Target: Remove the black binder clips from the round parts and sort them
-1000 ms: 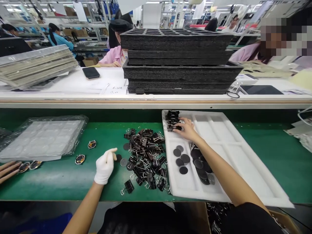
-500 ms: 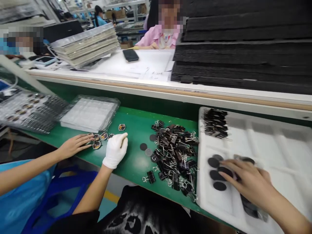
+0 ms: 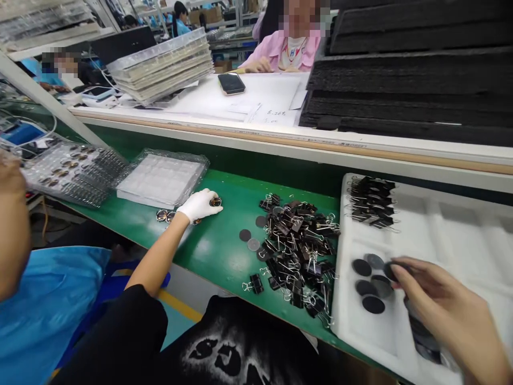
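Note:
My left hand (image 3: 199, 205), in a white glove, reaches over the green bench with thumb and fingers closed around a small round metal-rimmed part (image 3: 215, 201). Similar round parts (image 3: 162, 215) lie beside and partly under its wrist. Over the white tray (image 3: 340, 256), my bare right hand (image 3: 436, 291) pinches a thin black disc (image 3: 393, 271) by its edge. Several black and greyish discs (image 3: 373, 305) lie in the tray just left of those fingers. More dark discs (image 3: 425, 339) sit below the palm, partly hidden by the hand.
A heap of black binder clips (image 3: 296, 246) covers the bench between my hands, with loose discs (image 3: 245, 235) at its left. Binder clips (image 3: 371, 200) are lined up in the tray's back corner. Clear plastic trays (image 3: 160, 176) stand at left. A co-worker's arm (image 3: 14, 224) is at far left.
My left hand has moved forward and right to the separate round part and closed on it. My right hand has lifted a disc. The co-worker's hand has withdrawn leftward from the round parts.

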The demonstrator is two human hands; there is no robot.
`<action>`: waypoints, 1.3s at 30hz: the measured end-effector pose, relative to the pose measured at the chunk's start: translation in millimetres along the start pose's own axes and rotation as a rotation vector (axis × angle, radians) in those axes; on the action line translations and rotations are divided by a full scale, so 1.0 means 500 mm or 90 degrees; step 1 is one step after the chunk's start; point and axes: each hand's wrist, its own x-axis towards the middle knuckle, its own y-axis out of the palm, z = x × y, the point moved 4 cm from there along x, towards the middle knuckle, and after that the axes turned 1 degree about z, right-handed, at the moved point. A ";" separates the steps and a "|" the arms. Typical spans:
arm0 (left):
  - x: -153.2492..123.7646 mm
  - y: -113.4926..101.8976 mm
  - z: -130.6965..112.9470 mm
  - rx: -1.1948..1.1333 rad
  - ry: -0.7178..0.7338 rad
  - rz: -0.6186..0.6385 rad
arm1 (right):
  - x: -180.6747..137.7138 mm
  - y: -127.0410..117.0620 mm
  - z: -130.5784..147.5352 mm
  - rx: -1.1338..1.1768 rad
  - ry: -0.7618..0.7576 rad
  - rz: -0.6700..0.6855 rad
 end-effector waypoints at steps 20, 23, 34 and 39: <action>-0.140 -0.026 -0.462 -0.366 0.475 -0.040 | -0.105 0.190 0.197 0.005 -0.597 0.255; -0.158 -0.022 -0.474 -0.233 0.523 -0.056 | -0.104 0.207 0.180 0.208 -0.332 0.280; -0.113 -0.040 -0.266 -0.078 0.348 -0.077 | -0.094 0.211 0.137 0.535 0.106 0.347; -0.151 0.025 -0.303 -0.026 0.429 -0.043 | -0.090 0.219 0.145 0.603 0.138 0.351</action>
